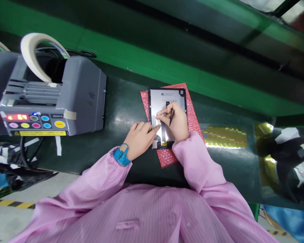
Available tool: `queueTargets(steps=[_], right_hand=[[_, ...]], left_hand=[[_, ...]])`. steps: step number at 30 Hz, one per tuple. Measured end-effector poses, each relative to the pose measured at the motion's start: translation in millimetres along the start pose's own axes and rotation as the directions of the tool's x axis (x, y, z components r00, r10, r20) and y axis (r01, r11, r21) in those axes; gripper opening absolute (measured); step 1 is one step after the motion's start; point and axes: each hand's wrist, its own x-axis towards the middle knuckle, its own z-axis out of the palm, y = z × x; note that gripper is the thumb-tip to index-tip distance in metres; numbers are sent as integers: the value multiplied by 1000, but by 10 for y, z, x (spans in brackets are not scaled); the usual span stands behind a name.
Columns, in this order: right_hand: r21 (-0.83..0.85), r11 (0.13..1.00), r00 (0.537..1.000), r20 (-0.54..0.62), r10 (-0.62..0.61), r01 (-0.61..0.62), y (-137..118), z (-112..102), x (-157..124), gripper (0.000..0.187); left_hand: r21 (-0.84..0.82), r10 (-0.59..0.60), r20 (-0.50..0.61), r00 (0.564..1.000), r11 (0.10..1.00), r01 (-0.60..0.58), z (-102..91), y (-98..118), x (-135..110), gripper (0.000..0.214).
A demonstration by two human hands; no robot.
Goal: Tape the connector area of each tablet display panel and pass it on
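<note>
Tablet panel [167, 101], face down, silver back up, lying on a sheet of red bubble wrap [192, 114] on the dark green workbench [116, 101], straight ahead and close to the body. Black strip [163, 130] running down the middle of the back toward the near edge, with a small yellow patch at its lower end.

Left hand [139, 136] resting at the panel's near left edge, fingers curled and close together, fingertips [152, 128] pressing on the frame; blue wrist strap [121, 156] above a pink sleeve.

Right hand [176, 123] laid over the middle of the back, gripping a thin dark tool [171, 118] tucked between thumb and palm, with forefinger stretched left and pressing down on a pale strip near the black one. Whether that strip is tape, hard to tell.

Grey tape dispenser [73, 98] to the left, well apart from the panel, with a roll of cream tape [31, 54] on top and coloured buttons and a lit red display on its front. Sheet of yellow film pieces [225, 136] to the right of the bubble wrap, near it. Crumpled black and silver scraps [286, 152] farther right.
</note>
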Motion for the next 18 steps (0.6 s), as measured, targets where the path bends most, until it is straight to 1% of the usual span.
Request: queueTargets(steps=[3, 5, 7, 8, 9, 10, 12, 13, 14, 15, 16, 18], right_hand=[[-86, 996, 994, -99, -40, 31, -18, 34, 168, 47], [-129, 991, 988, -144, -52, 34, -41, 28, 295, 48], [-142, 989, 979, -194, -68, 40, -54, -46, 367, 46], [-139, 989, 972, -220, -79, 48, -49, -120, 366, 44], [-138, 989, 964, -248, -92, 58, -32, -219, 332, 41], [-146, 987, 957, -271, -105, 67, -1, -342, 264, 38], [-227, 972, 945, -300, -134, 65, 110, -641, 30, 32], [-317, 947, 945, -290, -151, 54, 186, -802, -128, 32], [-433, 901, 940, -292, -176, 34, 273, -963, -307, 34], [-543, 840, 938, -295, -179, -10, 365, -1118, -498, 34], [-617, 785, 936, -306, -173, -57, 459, -1265, -694, 33], [-677, 725, 935, -326, -143, -125, 633, -1533, -1065, 32]], left_hand=[[-26, -12, -4, 1000, 1000, 12, 44, -8, -9, 39], [-54, -18, -35, 999, 998, 16, 86, -9, -26, 39], [-92, -11, -106, 994, 996, 1, 122, -3, -56, 39], [-109, 14, -141, 990, 994, -29, 135, 3, -73, 40], [-120, 64, -163, 985, 989, -84, 142, 13, -90, 40], [-128, 143, -161, 976, 978, -165, 146, 27, -105, 40], [-157, 340, -93, 936, 923, -351, 148, 63, -119, 43], [-180, 418, -43, 908, 890, -418, 150, 86, -115, 49], [-199, 460, 1, 888, 870, -451, 155, 111, -105, 58], [-206, 467, 32, 884, 868, -451, 162, 136, -86, 66], [-199, 448, 52, 893, 881, -430, 172, 162, -59, 71], [-160, 382, 55, 923, 915, -369, 196, 207, 26, 70]])
